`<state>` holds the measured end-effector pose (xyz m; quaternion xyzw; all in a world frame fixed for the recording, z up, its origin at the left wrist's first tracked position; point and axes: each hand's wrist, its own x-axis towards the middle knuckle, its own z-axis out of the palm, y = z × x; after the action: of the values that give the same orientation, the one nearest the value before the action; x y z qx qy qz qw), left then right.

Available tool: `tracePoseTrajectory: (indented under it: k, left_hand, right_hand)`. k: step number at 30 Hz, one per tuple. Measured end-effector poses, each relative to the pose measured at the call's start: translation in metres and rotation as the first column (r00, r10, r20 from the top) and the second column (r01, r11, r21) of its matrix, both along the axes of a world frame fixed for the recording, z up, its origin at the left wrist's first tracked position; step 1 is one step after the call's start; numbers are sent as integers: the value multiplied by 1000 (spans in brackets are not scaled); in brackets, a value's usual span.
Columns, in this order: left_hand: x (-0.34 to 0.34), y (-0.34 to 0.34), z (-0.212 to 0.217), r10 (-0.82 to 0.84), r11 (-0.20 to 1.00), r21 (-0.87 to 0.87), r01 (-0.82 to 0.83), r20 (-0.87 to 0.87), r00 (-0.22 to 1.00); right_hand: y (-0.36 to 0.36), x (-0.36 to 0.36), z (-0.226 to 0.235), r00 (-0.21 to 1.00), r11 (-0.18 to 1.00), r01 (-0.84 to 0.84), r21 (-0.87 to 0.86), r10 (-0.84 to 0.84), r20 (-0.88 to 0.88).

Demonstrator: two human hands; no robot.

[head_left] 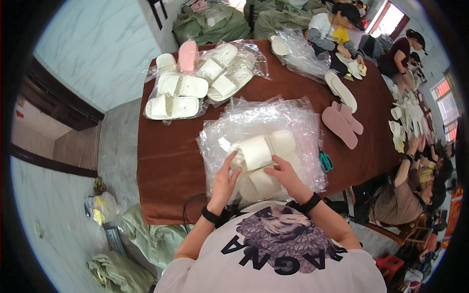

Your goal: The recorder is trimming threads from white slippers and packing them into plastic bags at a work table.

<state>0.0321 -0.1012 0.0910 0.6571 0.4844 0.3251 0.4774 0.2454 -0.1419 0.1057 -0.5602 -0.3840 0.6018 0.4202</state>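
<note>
A pair of white slippers lies in front of me on a pile of clear plastic bags (215, 136). The upper slipper (257, 152) has its wide strap toward the left and its heel to the right; the lower slipper (261, 181) lies closer to my body. At the left end of the upper slipper, my left hand (224, 184) touches it with finger and thumb apart. My right hand (289, 179) rests its spread fingers on the slippers near the strap's right edge. Whether the pair is inside a bag, I cannot tell.
Bagged white slippers (172, 107) and a pink slipper (187, 56) lie at the table's far left. Teal-handled scissors (326, 161) sit beside the bags, below pink slippers (339, 128). A person (337, 34) handles slippers at the far right; others work beyond.
</note>
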Motion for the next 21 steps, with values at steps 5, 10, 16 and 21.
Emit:
tracePoseTrajectory:
  k: [5,10,16,21]
  left_hand:
    - [-13,15,-3,196,970,98,-222,229,953]
    - [-33,27,14,300,948,-37,-315,430,852]
    - [-21,35,21,82,996,-52,-70,263,961]
    - [16,35,22,-20,939,-307,157,407,913]
  right_hand:
    - [-6,1,37,870,986,-85,140,5,492]
    - [-28,50,51,417,824,-381,420,-253,873]
    - [-54,64,67,120,223,-968,120,-14,993]
    - [-59,62,40,223,200,-954,223,-26,975]
